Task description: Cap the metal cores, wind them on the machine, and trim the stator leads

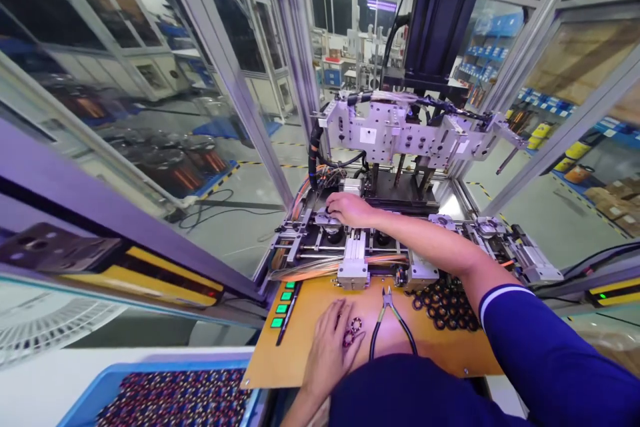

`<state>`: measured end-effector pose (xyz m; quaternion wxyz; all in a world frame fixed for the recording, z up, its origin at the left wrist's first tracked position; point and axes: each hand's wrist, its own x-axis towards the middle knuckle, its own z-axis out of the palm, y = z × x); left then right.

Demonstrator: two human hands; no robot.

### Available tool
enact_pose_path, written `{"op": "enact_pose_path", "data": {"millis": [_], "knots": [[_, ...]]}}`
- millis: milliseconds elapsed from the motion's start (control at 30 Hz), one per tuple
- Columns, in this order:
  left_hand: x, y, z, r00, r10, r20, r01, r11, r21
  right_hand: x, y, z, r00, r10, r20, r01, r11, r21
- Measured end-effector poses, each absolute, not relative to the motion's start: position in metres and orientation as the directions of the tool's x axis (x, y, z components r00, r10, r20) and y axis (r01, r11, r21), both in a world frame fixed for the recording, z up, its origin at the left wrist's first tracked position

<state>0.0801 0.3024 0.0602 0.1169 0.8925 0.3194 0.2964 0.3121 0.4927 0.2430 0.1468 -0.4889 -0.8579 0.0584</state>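
My left hand (327, 350) rests on the orange board (300, 353), its fingers stretched out and the thumb apart. Beside its fingers and thumb lie a few small ring-shaped parts (355, 325) with dark and coppery segments, one partly covered by the fingers. My right hand (347, 209) reaches across to the left end of the machine, fingertips pinched together at a metal fixture (327, 219). Something small and dark shows at those fingertips, too small to name. Diagonal cutters (388, 313) with dark handles lie on the board, right of my left hand, jaws pointing away.
Many black rings (445, 307) are spread on the board's right side. Green square buttons (282, 309) line its left edge. A blue tray (113, 380) full of small parts stands at lower left. A metal tooling head (400, 133) hangs above the fixtures; frame posts stand around.
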Motion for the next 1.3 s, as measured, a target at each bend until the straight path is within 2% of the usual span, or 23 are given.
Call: {"op": "enact_pose_path", "data": {"millis": [500,733,1033,1167,1300], "knots": [[0.079,0.302,0.062,0.63,0.649,0.428,0.488,-0.758,0.432,0.298,0.488,0.264,-0.443,0.897,0.017,0.893,0.442,-0.084],[0.078,0.302,0.064,0.63,0.65,0.424,0.485,-0.756,0.439,0.292,0.488,0.269,-0.442,0.897,0.005,0.896,0.441,-0.041],[0.08,0.304,0.065,0.626,0.65,0.43,0.473,-0.756,0.453,0.307,0.454,0.26,-0.531,0.838,0.125,0.835,0.543,-0.091],[0.071,0.298,0.071,0.605,0.627,0.491,0.463,-0.779,0.423,0.312,0.436,0.267,-0.493,0.826,0.273,0.83,0.541,-0.137],[0.046,0.31,0.096,0.531,0.628,0.569,0.508,-0.773,0.379,0.33,0.381,0.278,-0.373,0.793,0.481,0.842,0.507,-0.183]]}}
